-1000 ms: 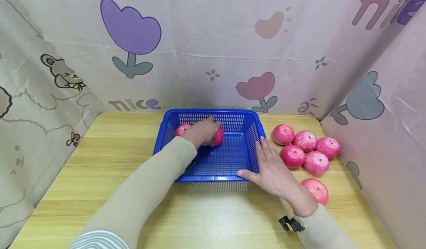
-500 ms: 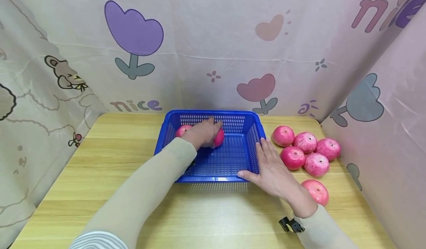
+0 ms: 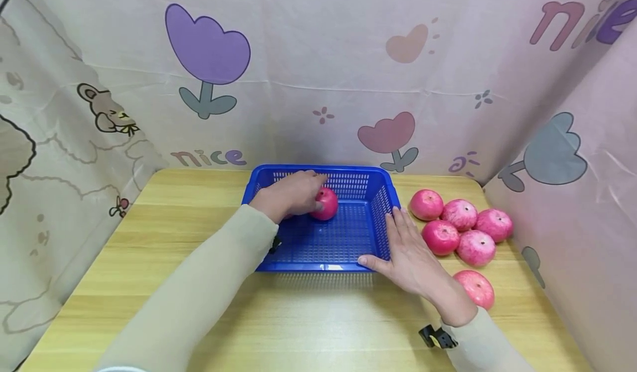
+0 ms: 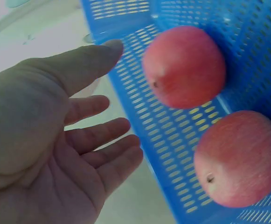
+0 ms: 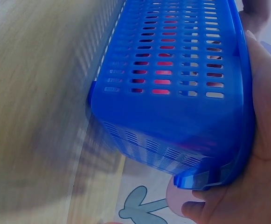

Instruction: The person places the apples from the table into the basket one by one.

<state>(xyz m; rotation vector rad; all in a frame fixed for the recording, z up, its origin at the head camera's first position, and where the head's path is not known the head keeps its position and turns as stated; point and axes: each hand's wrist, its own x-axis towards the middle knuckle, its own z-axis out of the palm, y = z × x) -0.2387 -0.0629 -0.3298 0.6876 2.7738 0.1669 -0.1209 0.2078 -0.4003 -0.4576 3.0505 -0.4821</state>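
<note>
A blue plastic basket (image 3: 343, 239) with slotted walls stands on the table. In the left wrist view, two pinkish-red apples lie in it, one apple (image 4: 184, 67) above the other apple (image 4: 240, 158). The head view shows just one of them, the red apple (image 3: 326, 204); the second is hidden behind my left hand (image 3: 293, 192). That hand is over the basket beside the apple, its thumb and fingers spread apart and nothing held in the left wrist view. My right hand (image 3: 410, 256) rests on the basket's front right corner, fingers straight along the right rim, thumb on the front rim.
Right of the basket several apples (image 3: 460, 215) sit in a cluster. A single apple (image 3: 475, 289) lies nearer, partly behind my right wrist. The wooden table (image 3: 318, 322) meets a printed curtain (image 3: 298, 57) at the back and sides. A black wrist mount (image 3: 438, 336) hangs below my right sleeve.
My left hand has let go of the apple and drawn back to the left, so more of that apple shows and the other is now covered. My right hand keeps its place.
</note>
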